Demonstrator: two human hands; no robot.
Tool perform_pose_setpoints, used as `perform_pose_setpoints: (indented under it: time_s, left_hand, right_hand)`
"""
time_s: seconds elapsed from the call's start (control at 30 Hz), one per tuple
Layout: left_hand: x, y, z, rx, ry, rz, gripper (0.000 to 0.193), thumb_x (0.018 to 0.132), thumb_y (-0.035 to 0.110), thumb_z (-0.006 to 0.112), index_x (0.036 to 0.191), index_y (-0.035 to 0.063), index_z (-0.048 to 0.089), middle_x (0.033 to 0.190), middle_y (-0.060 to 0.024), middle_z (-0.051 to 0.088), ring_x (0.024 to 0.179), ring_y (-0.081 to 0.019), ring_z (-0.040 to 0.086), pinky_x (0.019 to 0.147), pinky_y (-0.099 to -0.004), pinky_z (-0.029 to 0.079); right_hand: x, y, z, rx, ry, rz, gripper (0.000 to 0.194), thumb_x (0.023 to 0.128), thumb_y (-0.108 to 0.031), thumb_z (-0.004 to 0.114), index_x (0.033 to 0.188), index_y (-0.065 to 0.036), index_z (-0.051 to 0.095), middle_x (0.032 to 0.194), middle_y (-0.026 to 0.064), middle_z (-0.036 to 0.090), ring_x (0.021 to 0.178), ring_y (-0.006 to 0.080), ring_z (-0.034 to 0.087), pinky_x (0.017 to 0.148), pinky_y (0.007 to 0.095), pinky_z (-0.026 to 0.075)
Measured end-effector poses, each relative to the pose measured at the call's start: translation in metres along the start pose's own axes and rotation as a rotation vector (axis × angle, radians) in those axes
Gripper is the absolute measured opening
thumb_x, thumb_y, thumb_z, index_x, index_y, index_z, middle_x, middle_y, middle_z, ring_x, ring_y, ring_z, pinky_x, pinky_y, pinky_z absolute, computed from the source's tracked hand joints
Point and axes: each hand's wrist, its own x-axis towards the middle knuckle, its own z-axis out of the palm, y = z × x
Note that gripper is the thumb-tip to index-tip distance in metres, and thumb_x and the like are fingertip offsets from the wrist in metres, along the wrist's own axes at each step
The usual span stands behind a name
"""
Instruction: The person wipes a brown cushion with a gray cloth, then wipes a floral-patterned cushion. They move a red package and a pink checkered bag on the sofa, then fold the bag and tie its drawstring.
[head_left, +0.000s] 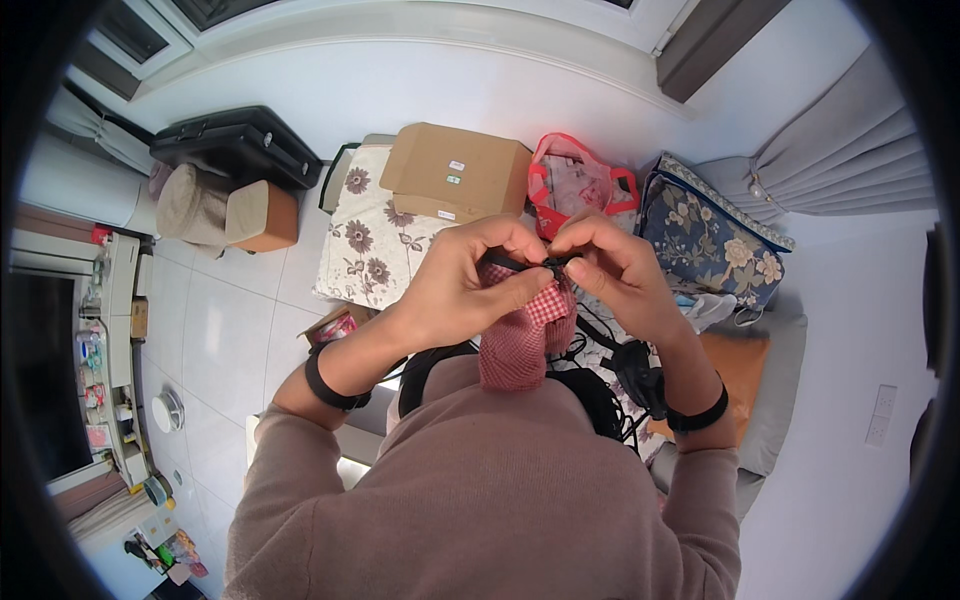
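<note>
Both hands meet in front of the chest at a piece of red and white checked fabric (517, 337), which hangs down over the lap. My left hand (480, 277) pinches a black strap or ribbon (510, 261) at the fabric's upper edge between thumb and fingers. Close on its right, my right hand (615, 270) pinches the other part of the same black strip, where it looks gathered or knotted. The fingertips of the two hands nearly touch. Each forearm wears a black band. Black cords and straps lie by the lap, below my right hand.
An open cardboard box (457, 169) stands on a floral cushion (352, 247). Right of it are a red-handled bag (574, 184) and a blue floral fabric bag (705, 225). An orange-brown sheet (739, 367) lies on a grey cushion (787, 397). A black case (240, 146) leans by the wall.
</note>
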Motion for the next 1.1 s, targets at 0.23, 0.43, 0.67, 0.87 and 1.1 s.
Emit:
perform_pose_setpoints:
  time_s: [0.23, 0.43, 0.67, 0.87, 1.1]
  left_hand:
    - [0.004, -0.008, -0.006, -0.022, -0.079, 0.051, 0.011, 0.086, 0.003, 0.066, 0.095, -0.0015, 0.06, 0.088, -0.0018, 0.061, 0.081, -0.0054, 0.056, 0.074, -0.0219, 0.046]
    - [0.007, -0.014, -0.014, -0.097, -0.151, 0.005, 0.011, 0.088, 0.004, 0.064, 0.098, -0.0008, 0.061, 0.092, -0.0022, 0.063, 0.083, -0.0057, 0.056, 0.075, -0.0218, 0.046]
    - [0.011, -0.022, -0.02, -0.233, -0.202, -0.07, 0.011, 0.088, 0.006, 0.065, 0.097, 0.0006, 0.062, 0.09, -0.0007, 0.063, 0.082, -0.0065, 0.056, 0.077, -0.0217, 0.045]
    - [0.013, -0.028, -0.024, -0.273, -0.242, -0.094, 0.011, 0.088, 0.008, 0.065, 0.096, 0.0011, 0.063, 0.089, 0.0002, 0.062, 0.08, -0.0055, 0.055, 0.074, -0.0209, 0.045]
    - [0.015, -0.029, -0.025, -0.314, -0.26, -0.133, 0.011, 0.088, 0.006, 0.063, 0.097, 0.0009, 0.062, 0.09, -0.0001, 0.062, 0.079, -0.0052, 0.055, 0.072, -0.0203, 0.044]
  right_hand:
    - [-0.001, 0.005, 0.002, 0.033, 0.028, 0.007, 0.009, 0.09, -0.003, 0.057, 0.097, 0.002, 0.057, 0.096, 0.006, 0.051, 0.087, 0.0125, 0.049, 0.079, 0.0248, 0.04]
    - [-0.002, 0.002, 0.006, 0.027, 0.064, 0.037, 0.008, 0.087, 0.001, 0.058, 0.095, 0.001, 0.058, 0.094, 0.0047, 0.052, 0.086, 0.0118, 0.051, 0.077, 0.0242, 0.041]
    - [-0.003, 0.002, 0.01, 0.007, 0.076, 0.081, 0.009, 0.085, 0.002, 0.059, 0.094, 0.0, 0.059, 0.091, 0.0038, 0.053, 0.083, 0.0108, 0.052, 0.075, 0.0237, 0.042]
    - [-0.004, -0.001, 0.012, 0.03, 0.097, 0.128, 0.008, 0.085, 0.003, 0.058, 0.092, 0.0, 0.06, 0.087, 0.0033, 0.054, 0.081, 0.0108, 0.051, 0.073, 0.0237, 0.041]
    - [-0.005, 0.005, 0.006, -0.011, 0.047, 0.103, 0.008, 0.091, -0.002, 0.056, 0.097, 0.003, 0.058, 0.094, 0.0049, 0.055, 0.085, 0.0103, 0.051, 0.078, 0.0235, 0.043]
